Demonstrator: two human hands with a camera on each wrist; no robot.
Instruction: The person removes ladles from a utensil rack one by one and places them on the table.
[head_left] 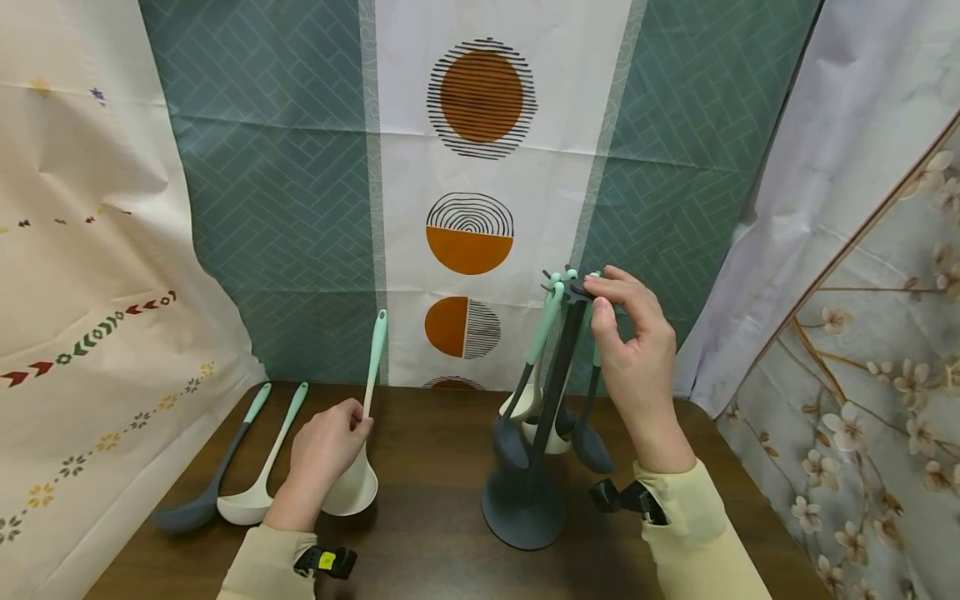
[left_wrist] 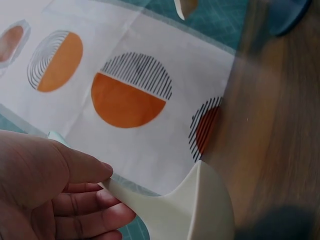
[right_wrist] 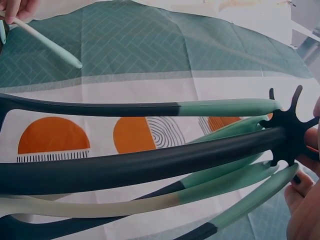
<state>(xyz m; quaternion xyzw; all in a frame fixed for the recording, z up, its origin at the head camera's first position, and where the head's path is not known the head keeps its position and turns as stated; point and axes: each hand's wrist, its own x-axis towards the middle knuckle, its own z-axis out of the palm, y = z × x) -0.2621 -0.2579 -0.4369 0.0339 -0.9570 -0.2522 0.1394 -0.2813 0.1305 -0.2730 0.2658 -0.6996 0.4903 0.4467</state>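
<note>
My left hand [head_left: 326, 442] pinches a white ladle [head_left: 351, 487] with a mint handle, just above its bowl. The bowl hangs over the table, and its neck sits between thumb and fingers in the left wrist view. At the right, a dark utensil stand [head_left: 555, 383] rises from a round base, leaning slightly in view. My right hand [head_left: 637, 350] holds the hooked top of this stand with thumb and fingers. Several mint-handled utensils hang there, among them a dark spoon-like utensil [head_left: 512, 443] and another dark one [head_left: 592, 450]. Some hanging heads are partly hidden behind the pole.
On the brown table [head_left: 435, 525], a dark ladle [head_left: 187, 514] and a white ladle [head_left: 243, 507] lie side by side at the left. A patterned cloth [head_left: 277, 208] hangs behind the table. A floral cloth [head_left: 855, 400] hangs along the right side.
</note>
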